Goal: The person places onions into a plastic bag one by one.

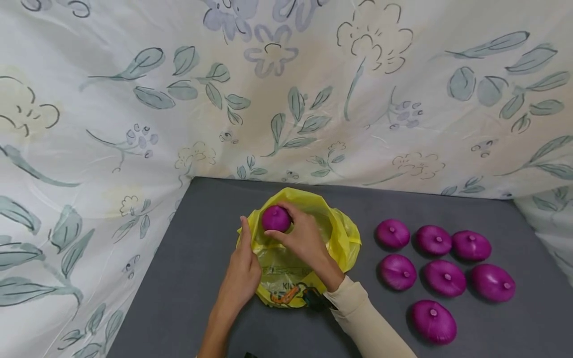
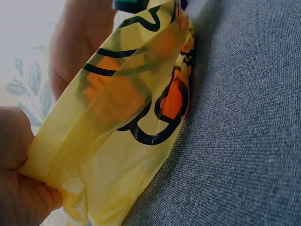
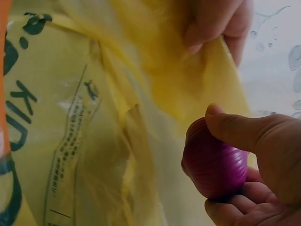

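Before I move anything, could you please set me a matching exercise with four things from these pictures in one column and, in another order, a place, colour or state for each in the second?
Column one
1. Left hand
2. Right hand
3. Bag
4. Seven onions

Column two
A. On the dark grey table, to the right of the bag in the head view
B. Pinching the bag's edge
C. Yellow, with its mouth open
D. Gripping a single purple onion

Right pairs: 1-B, 2-D, 3-C, 4-A
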Demonstrator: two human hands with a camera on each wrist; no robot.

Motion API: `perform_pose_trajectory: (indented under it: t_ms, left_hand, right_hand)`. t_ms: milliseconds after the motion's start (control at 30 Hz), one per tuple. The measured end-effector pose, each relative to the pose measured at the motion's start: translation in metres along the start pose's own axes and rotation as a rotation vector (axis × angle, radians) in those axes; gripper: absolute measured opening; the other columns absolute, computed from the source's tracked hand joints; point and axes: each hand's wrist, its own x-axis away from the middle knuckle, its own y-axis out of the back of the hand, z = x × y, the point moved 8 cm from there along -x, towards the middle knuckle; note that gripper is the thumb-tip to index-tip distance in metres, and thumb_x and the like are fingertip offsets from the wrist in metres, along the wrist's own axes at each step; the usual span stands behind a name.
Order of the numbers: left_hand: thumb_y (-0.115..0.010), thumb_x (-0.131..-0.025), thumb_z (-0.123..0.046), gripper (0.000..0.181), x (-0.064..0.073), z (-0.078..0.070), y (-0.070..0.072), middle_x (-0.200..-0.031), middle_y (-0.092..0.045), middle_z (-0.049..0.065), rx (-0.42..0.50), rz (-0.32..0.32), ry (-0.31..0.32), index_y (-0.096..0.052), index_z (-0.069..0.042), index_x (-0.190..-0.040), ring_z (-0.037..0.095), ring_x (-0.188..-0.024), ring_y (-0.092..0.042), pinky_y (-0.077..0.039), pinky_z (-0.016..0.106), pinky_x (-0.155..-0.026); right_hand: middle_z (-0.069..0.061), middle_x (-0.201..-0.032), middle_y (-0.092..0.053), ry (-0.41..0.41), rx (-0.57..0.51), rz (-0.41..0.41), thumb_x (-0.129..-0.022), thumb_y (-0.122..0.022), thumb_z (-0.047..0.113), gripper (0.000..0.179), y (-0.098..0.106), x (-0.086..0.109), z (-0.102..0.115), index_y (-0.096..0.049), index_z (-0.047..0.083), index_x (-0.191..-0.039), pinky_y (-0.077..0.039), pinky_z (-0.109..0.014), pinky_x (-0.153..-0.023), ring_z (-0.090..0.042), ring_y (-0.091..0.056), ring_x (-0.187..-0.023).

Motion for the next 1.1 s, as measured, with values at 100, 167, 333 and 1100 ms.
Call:
perform_pose_trajectory:
  t_ms: [100,167,333,1100]
  left_hand:
    - [-0.039,-0.102,0.010,0.087,0.000,0.001,0.000,-0.104,-0.058,0.022,-0.002,0.005,0.011,0.007,-0.019,-0.170,0.009,-0.056,-0.029,-0.035,0.030,-0.055]
    - [-0.039,-0.102,0.010,0.087,0.000,0.002,-0.001,-0.097,-0.057,0.018,-0.007,0.007,0.018,0.008,-0.019,-0.170,0.009,-0.056,-0.029,-0.035,0.030,-0.055]
    - [-0.039,-0.103,0.009,0.087,-0.001,0.001,-0.001,-0.077,-0.045,0.005,-0.005,0.018,0.028,0.009,-0.020,-0.170,0.007,-0.053,-0.026,-0.033,0.029,-0.054]
    - [-0.040,-0.102,0.010,0.086,-0.006,-0.001,-0.002,-0.164,-0.036,0.028,0.002,0.005,0.009,0.006,-0.015,-0.170,0.010,-0.060,-0.033,-0.041,0.032,-0.063]
  right_hand:
    - [-0.005,-0.124,-0.074,-0.014,0.021,0.013,-0.083,-0.093,0.032,0.069,-0.007,-0.002,-0.004,-0.064,0.014,-0.142,-0.061,-0.037,-0.084,-0.021,-0.073,-0.105]
    - [-0.006,-0.125,-0.074,-0.020,0.012,0.026,-0.083,-0.093,0.031,0.069,-0.011,-0.003,-0.006,-0.063,0.013,-0.143,-0.061,-0.036,-0.084,-0.022,-0.073,-0.106]
    - [-0.007,-0.127,-0.073,-0.027,-0.029,0.023,-0.084,-0.093,0.028,0.069,-0.017,-0.007,-0.011,-0.063,0.011,-0.143,-0.061,-0.037,-0.084,-0.023,-0.073,-0.106]
    - [-0.008,-0.129,-0.072,-0.041,-0.019,0.045,-0.084,-0.092,0.032,0.075,-0.037,-0.012,-0.029,-0.058,0.011,-0.147,-0.061,-0.037,-0.084,-0.023,-0.072,-0.105]
